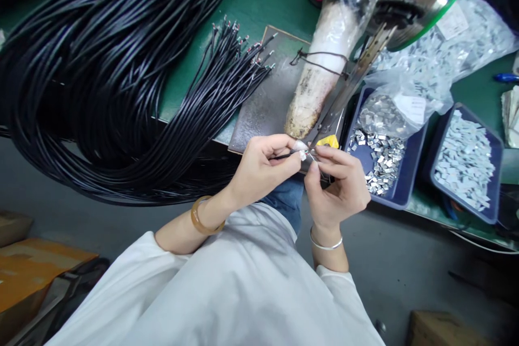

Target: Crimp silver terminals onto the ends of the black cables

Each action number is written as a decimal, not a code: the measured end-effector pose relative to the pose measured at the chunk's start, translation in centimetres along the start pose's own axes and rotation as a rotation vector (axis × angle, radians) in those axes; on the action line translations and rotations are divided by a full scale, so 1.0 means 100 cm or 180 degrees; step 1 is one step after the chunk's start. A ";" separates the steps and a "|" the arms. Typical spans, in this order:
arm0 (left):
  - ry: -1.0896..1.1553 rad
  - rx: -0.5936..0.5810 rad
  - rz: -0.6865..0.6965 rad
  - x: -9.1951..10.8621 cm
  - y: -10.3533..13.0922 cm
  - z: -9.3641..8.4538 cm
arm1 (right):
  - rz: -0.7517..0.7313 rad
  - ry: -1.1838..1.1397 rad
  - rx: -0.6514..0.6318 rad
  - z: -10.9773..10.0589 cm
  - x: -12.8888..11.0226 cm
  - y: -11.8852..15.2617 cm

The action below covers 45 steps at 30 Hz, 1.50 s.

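Observation:
My left hand (pixel 265 165) pinches the end of a black cable (pixel 283 157), with a small white piece at its tip between thumb and forefinger. Close on its right, my right hand (pixel 338 181) has its thumb and fingers pressed together around a thin wire or strand at that tip; the exact piece is too small to tell. Both hands are just below the blunt lower end of a plastic-wrapped tube (pixel 310 94), over the front edge of a grey metal plate (pixel 263 108). A yellow tag (pixel 327 141) shows just behind my right fingers.
A large bundle of black cables (pixel 133 65) fills the left, its stripped ends on the plate. Right of the hands stand a blue bin (pixel 399 194) of metal pieces and another bin (pixel 492 211) of pale pieces. Plastic bags (pixel 441 59) lie behind them.

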<state>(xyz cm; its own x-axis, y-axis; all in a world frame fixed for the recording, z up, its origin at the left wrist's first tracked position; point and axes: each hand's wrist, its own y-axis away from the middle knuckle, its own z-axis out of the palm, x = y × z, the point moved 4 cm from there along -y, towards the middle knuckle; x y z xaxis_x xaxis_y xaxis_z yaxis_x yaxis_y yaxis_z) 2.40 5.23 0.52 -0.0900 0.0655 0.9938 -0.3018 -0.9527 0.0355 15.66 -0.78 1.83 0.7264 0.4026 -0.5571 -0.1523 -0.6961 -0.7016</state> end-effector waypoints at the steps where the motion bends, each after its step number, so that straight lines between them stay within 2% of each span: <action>1: 0.0013 -0.0022 -0.0024 -0.001 0.000 0.000 | 0.0013 -0.0049 -0.0004 0.000 0.001 0.001; 7: 0.0133 -0.0068 -0.0132 -0.005 -0.001 0.001 | 0.0076 -0.0113 -0.0028 0.001 0.003 0.002; 11: 0.0145 -0.0011 -0.0198 -0.005 0.000 0.001 | -0.0094 0.0086 0.0118 -0.002 -0.001 0.003; 18: 0.0198 -0.0072 -0.0193 -0.006 0.002 0.003 | -0.0234 0.0398 0.0043 -0.002 -0.005 0.005; 25: 0.0099 -0.0017 -0.0072 -0.001 0.001 0.002 | -0.0277 0.0402 0.0101 -0.002 -0.007 0.001; 34: 0.0161 0.0026 -0.0158 -0.005 0.001 0.000 | -0.0141 0.0135 -0.0064 -0.001 -0.002 0.002; 45: 0.0099 0.0075 -0.0143 -0.002 0.001 0.000 | -0.0141 0.0066 0.0006 -0.002 -0.002 0.000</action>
<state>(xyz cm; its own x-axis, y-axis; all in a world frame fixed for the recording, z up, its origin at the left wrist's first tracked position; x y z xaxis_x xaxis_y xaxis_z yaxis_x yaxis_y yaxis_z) 2.38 5.13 0.30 -0.1065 0.1173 0.9874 -0.2837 -0.9553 0.0829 15.64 -0.99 2.08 0.7462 0.4206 -0.5160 -0.1208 -0.6767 -0.7263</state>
